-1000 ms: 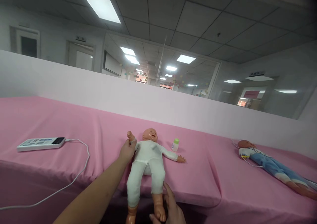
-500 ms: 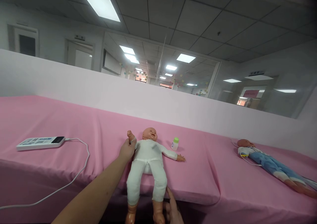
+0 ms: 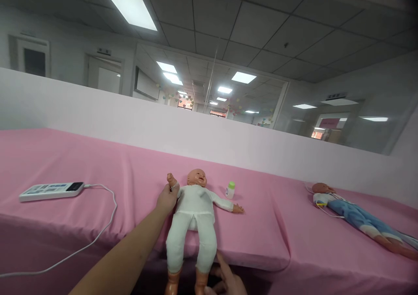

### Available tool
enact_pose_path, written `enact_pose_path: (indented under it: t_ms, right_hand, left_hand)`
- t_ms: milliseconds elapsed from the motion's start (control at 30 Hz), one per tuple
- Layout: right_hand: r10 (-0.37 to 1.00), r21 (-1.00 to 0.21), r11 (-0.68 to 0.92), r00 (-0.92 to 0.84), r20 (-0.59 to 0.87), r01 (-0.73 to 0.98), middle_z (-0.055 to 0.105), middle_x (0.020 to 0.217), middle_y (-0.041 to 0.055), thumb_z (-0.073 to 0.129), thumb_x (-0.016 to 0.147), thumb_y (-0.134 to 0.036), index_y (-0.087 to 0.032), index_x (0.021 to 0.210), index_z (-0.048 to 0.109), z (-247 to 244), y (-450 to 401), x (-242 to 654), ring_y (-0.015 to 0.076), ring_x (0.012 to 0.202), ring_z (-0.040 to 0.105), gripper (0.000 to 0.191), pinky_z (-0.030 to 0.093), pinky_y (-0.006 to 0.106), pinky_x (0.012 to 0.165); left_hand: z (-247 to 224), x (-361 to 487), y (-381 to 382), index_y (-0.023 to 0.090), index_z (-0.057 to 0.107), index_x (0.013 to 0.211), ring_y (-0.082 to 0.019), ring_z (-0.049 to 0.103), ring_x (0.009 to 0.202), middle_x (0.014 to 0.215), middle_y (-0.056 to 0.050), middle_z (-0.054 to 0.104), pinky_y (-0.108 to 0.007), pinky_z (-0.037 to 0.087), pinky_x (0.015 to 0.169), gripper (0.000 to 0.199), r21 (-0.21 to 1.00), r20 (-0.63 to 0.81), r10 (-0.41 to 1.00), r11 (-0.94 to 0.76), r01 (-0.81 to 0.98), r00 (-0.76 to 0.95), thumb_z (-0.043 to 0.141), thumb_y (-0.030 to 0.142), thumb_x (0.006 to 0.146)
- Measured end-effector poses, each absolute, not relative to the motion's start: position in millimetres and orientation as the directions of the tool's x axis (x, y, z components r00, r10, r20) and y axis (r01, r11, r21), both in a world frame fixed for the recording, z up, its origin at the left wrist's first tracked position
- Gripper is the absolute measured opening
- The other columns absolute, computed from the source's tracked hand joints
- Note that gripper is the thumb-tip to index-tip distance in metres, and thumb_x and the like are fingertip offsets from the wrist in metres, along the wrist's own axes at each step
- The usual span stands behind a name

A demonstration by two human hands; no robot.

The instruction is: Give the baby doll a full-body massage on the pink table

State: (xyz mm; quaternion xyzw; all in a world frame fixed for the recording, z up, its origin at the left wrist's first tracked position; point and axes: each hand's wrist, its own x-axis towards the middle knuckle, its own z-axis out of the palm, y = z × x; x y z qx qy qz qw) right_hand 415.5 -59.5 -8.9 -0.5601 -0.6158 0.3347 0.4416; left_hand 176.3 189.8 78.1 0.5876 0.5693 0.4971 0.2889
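Observation:
A baby doll [image 3: 195, 203] in a white long-sleeved top and white trousers lies on its back on the pink-covered table, its legs hanging over the front edge. My left hand [image 3: 166, 198] is closed round the doll's raised arm at the left of the view, near the doll's wrist. At the bottom, my right hand [image 3: 228, 282] is beside the doll's lower leg and foot at the right. Its index finger stretches up along the leg, and the thumb is by the foot; the other fingers are partly hidden. A small bottle with a green cap [image 3: 230, 190] stands near the doll's outstretched arm.
A white device [image 3: 50, 192] with a dark screen lies at left, its white cable [image 3: 94, 240] running over the table edge. Another doll in blue trousers [image 3: 355, 216] lies at right with thin tubes or wires. Behind the pink table cover [image 3: 254, 238] rises a white partition [image 3: 98, 112] below glass.
The doll's leg at the right has shifted left, closer to the other leg. My right hand has turned slightly and its thumb now shows by the foot. My left hand keeps its hold.

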Motion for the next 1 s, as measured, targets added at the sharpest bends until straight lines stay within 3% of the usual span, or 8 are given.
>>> enact_pose_path:
  t_ms: [67,133,233,333,433,533,700,1000]
  right_hand:
    - [0.977,-0.861,0.203,-0.032,0.213,0.466,0.078,0.108,0.0127,0.069,0.083,-0.068,-0.021,0.142,0.063,22,-59,420,0.0241,0.067,0.076,0.076,0.057,0.030,0.056]
    - [0.948,-0.832,0.305,-0.071,0.309,0.463,0.079,0.102,0.0106,0.063,0.092,-0.061,-0.021,0.120,0.074,55,-56,423,0.0257,0.084,0.077,0.050,0.061,0.032,0.073]
    - [0.919,-0.798,0.355,-0.027,0.393,0.487,0.078,0.099,0.0085,0.059,0.096,-0.055,-0.021,0.115,0.075,93,-39,428,0.0246,0.083,0.075,0.042,0.060,0.033,0.074]
    - [0.896,-0.770,0.357,0.040,0.443,0.530,0.078,0.096,0.0093,0.063,0.093,-0.053,-0.018,0.117,0.075,106,-7,437,0.0258,0.082,0.074,0.044,0.060,0.035,0.074]
    - [0.862,-0.749,0.279,0.187,0.471,0.601,0.078,0.109,0.0124,0.063,0.090,-0.052,-0.017,0.116,0.075,102,26,452,0.0307,0.104,0.074,0.045,0.058,0.044,0.095]
    - [0.827,-0.763,0.171,0.329,0.455,0.624,0.071,0.132,0.0131,0.058,0.092,-0.052,-0.018,0.132,0.068,90,45,468,0.0344,0.126,0.065,0.054,0.048,0.054,0.112]
    - [0.855,-0.822,0.014,0.420,0.304,0.569,0.055,0.155,0.0144,0.065,0.085,-0.051,-0.017,0.148,0.058,65,57,488,0.0340,0.151,0.043,0.071,0.035,0.048,0.124]
    - [0.854,-0.960,0.087,0.475,0.209,0.266,0.069,0.137,0.0132,0.073,0.077,-0.054,-0.019,0.150,0.056,63,83,492,0.0326,0.129,0.064,0.083,0.052,0.040,0.106]
  left_hand:
    - [77,176,191,0.025,0.058,0.098,-0.030,0.070,0.089,0.096,-0.009,0.076,-0.035,0.046,0.071,0.050,0.902,0.263,0.956,-0.194,0.384,-0.133,0.044,0.073,0.096]
    - [76,177,192,0.025,0.058,0.100,-0.030,0.070,0.090,0.097,-0.009,0.076,-0.035,0.046,0.072,0.051,0.898,0.274,0.954,-0.207,0.389,-0.124,0.044,0.073,0.096]
    - [75,177,193,0.024,0.058,0.102,-0.030,0.070,0.090,0.098,-0.010,0.076,-0.035,0.046,0.072,0.051,0.897,0.279,0.953,-0.214,0.387,-0.119,0.045,0.073,0.096]
    - [75,177,193,0.024,0.059,0.102,-0.031,0.071,0.090,0.098,-0.010,0.076,-0.036,0.047,0.072,0.050,0.900,0.276,0.953,-0.211,0.382,-0.124,0.047,0.071,0.096]
    - [75,176,194,0.024,0.059,0.102,-0.031,0.071,0.092,0.100,-0.010,0.076,-0.036,0.047,0.073,0.046,0.904,0.273,0.953,-0.206,0.375,-0.134,0.048,0.068,0.097]
    - [75,176,195,0.024,0.059,0.103,-0.031,0.070,0.095,0.102,-0.010,0.076,-0.036,0.047,0.075,0.043,0.915,0.248,0.957,-0.181,0.362,-0.148,0.047,0.065,0.098]
    - [71,177,199,0.025,0.061,0.105,-0.031,0.070,0.097,0.104,-0.010,0.076,-0.035,0.046,0.076,0.044,0.932,0.232,0.960,-0.173,0.318,-0.158,0.049,0.066,0.097]
    - [75,177,195,0.024,0.064,0.101,-0.034,0.070,0.096,0.099,-0.010,0.076,-0.037,0.047,0.076,0.040,0.950,0.240,0.953,-0.191,0.247,-0.187,0.058,0.063,0.092]
